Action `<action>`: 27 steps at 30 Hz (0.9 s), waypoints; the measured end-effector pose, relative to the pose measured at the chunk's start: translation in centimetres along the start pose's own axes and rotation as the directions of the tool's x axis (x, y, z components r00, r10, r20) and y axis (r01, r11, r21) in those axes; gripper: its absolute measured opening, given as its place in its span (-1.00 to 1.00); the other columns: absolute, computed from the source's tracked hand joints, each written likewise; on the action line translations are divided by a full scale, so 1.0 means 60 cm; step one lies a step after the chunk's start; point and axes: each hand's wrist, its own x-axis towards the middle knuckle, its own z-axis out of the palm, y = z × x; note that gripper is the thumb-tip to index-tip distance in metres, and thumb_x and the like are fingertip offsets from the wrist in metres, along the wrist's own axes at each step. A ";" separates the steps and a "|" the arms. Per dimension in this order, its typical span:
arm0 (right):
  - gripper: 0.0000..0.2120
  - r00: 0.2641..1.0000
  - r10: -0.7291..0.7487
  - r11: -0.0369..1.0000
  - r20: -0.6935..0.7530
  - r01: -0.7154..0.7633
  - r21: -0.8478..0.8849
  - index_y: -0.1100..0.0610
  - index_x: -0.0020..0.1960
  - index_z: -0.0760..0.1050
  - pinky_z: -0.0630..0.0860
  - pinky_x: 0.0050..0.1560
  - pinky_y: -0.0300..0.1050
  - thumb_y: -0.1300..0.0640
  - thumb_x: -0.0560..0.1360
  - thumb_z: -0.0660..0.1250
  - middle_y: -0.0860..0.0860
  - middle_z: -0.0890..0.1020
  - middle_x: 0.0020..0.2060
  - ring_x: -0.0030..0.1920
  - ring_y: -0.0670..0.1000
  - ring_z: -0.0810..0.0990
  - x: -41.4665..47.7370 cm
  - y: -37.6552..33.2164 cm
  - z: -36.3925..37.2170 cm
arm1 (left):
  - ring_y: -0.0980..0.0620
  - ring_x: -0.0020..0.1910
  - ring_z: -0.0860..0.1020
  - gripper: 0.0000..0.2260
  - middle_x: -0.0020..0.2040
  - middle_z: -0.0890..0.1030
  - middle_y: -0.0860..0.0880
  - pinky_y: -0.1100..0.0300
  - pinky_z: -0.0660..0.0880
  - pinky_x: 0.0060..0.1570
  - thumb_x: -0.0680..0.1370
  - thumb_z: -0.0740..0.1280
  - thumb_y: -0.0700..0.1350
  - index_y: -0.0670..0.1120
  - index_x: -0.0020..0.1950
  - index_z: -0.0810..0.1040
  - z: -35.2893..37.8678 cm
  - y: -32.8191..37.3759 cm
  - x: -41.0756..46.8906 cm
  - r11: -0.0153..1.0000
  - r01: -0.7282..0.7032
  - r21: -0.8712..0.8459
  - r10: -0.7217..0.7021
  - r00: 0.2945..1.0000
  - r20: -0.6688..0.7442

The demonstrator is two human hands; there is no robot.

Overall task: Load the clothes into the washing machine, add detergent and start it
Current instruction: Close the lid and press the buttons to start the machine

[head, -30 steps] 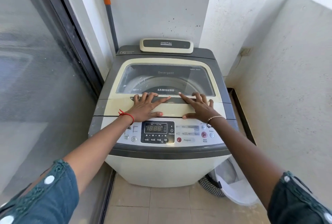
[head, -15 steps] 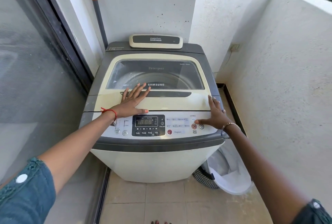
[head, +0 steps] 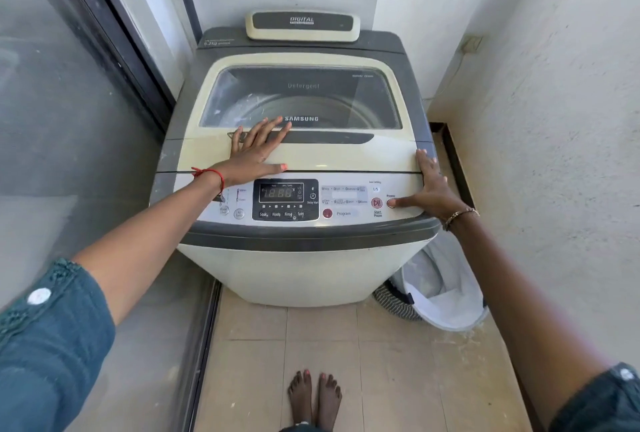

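Note:
A cream and grey top-loading washing machine point(head: 298, 269) stands in front of me with its lid point(head: 346, 154) closed. Through the lid's clear window I see the drum rim, but no clothes are plainly visible. My left hand point(head: 254, 152) lies flat on the lid, fingers straight across its dark handle. My right hand point(head: 431, 185) rests on the machine's right edge, its thumb on the power button point(head: 390, 203) of the control panel point(head: 343, 213). The display point(head: 281, 193) shows digits.
A white laundry basket point(head: 446, 293) with a striped base leans against the machine's right side, under my right arm. A glass sliding door point(head: 69, 120) is on the left, white walls behind and to the right. My bare feet point(head: 313, 397) stand on the tiled floor.
My right hand left the lid and moved right and down to the control panel, its thumb now on the power button. My left hand stays flat on the lid.

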 end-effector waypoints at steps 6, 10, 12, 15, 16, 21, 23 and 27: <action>0.08 1.000 -0.014 1.000 0.004 0.014 0.020 0.06 0.52 -0.15 -0.29 0.46 0.04 0.16 0.27 0.54 -0.04 -0.11 0.52 0.50 -0.05 -0.22 0.004 0.006 0.002 | 0.09 0.49 -0.26 -0.29 0.54 -0.17 0.10 -0.03 -0.39 0.36 0.43 0.09 0.18 0.13 0.51 -0.15 0.004 0.000 0.000 0.999 -0.006 -0.033 0.005 0.999 -0.049; 0.06 1.000 -0.017 1.000 -0.013 0.017 0.019 0.06 0.52 -0.10 -0.29 0.45 0.04 0.18 0.27 0.54 -0.03 -0.08 0.52 0.50 -0.04 -0.21 0.004 0.007 0.004 | 0.10 0.49 -0.24 -0.31 0.54 -0.14 0.10 -0.02 -0.39 0.36 0.44 0.10 0.17 0.13 0.51 -0.12 0.005 -0.002 0.000 0.998 -0.014 -0.060 0.011 0.998 -0.063; 0.03 1.000 -0.011 1.000 -0.030 0.012 0.027 0.05 0.52 -0.08 -0.29 0.45 0.03 0.20 0.27 0.54 -0.03 -0.07 0.52 0.50 -0.04 -0.20 0.004 0.005 0.005 | 0.10 0.49 -0.24 -0.31 0.54 -0.14 0.10 0.00 -0.39 0.36 0.45 0.10 0.17 0.13 0.51 -0.12 0.006 -0.003 -0.001 0.998 -0.013 -0.067 0.009 0.998 -0.070; 0.00 0.998 -0.018 1.000 -0.056 0.019 0.014 0.03 0.51 -0.04 -0.30 0.44 0.01 0.21 0.28 0.53 -0.03 -0.05 0.52 0.50 -0.05 -0.19 0.001 0.003 0.010 | 0.11 0.49 -0.23 -0.32 0.54 -0.13 0.11 0.01 -0.40 0.36 0.45 0.10 0.17 0.14 0.51 -0.12 0.007 -0.001 -0.001 0.997 -0.014 -0.073 0.008 0.997 -0.080; -0.01 0.998 -0.019 1.000 -0.067 0.020 0.010 0.03 0.50 -0.03 -0.30 0.44 0.00 0.22 0.28 0.53 -0.03 -0.04 0.52 0.50 -0.05 -0.19 0.001 0.003 0.012 | 0.11 0.49 -0.23 -0.32 0.54 -0.13 0.11 0.01 -0.39 0.36 0.45 0.10 0.17 0.14 0.51 -0.12 0.007 -0.001 -0.002 0.997 -0.014 -0.075 0.007 0.997 -0.082; -0.01 0.995 -0.012 1.000 -0.094 0.012 0.004 0.00 0.49 -0.03 -0.25 0.44 0.03 0.24 0.28 0.52 -0.05 -0.01 0.51 0.50 -0.06 -0.15 -0.004 -0.004 0.014 | 0.09 0.50 -0.22 -0.33 0.55 -0.11 0.10 0.01 -0.39 0.36 0.45 0.11 0.16 0.14 0.51 -0.09 0.010 -0.002 -0.002 0.997 -0.019 -0.078 0.011 0.995 -0.100; -0.02 0.994 -0.018 1.000 -0.103 0.019 0.008 0.00 0.49 -0.03 -0.23 0.44 0.04 0.23 0.29 0.52 -0.03 0.01 0.51 0.50 -0.05 -0.12 -0.006 -0.004 0.014 | 0.09 0.50 -0.22 -0.33 0.55 -0.11 0.10 0.01 -0.39 0.36 0.45 0.11 0.16 0.14 0.51 -0.09 0.011 -0.003 -0.002 0.997 -0.021 -0.078 0.013 0.995 -0.103; -0.02 0.992 -0.037 0.998 -0.118 0.041 0.037 0.01 0.48 -0.01 -0.22 0.45 0.07 0.21 0.27 0.53 -0.03 0.11 0.47 0.50 -0.01 -0.02 -0.007 0.002 0.014 | 0.09 0.50 -0.22 -0.33 0.55 -0.10 0.10 0.00 -0.39 0.36 0.45 0.11 0.15 0.13 0.52 -0.08 0.010 -0.001 -0.003 0.996 -0.020 -0.085 0.011 0.994 -0.106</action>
